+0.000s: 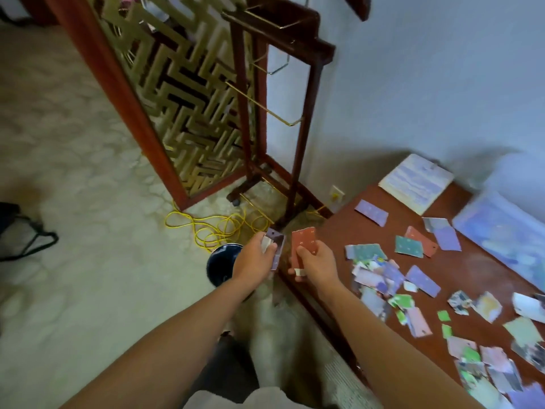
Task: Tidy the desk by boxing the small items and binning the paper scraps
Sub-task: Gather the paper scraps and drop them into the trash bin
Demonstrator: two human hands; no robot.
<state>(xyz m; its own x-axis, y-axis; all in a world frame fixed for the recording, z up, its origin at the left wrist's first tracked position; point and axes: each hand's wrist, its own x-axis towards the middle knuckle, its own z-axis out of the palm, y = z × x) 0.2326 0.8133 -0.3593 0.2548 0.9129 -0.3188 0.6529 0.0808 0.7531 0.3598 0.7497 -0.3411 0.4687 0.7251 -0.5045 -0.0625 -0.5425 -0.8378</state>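
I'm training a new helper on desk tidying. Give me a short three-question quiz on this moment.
1. True or false: both hands hold paper scraps.
2. Which hand holds the red scrap? A) left hand B) right hand
3. Fill in: the dark round bin stands on the ____ beside the desk.

Key:
1. True: the left hand grips a purple scrap, the right hand the red one.
2. B
3. floor
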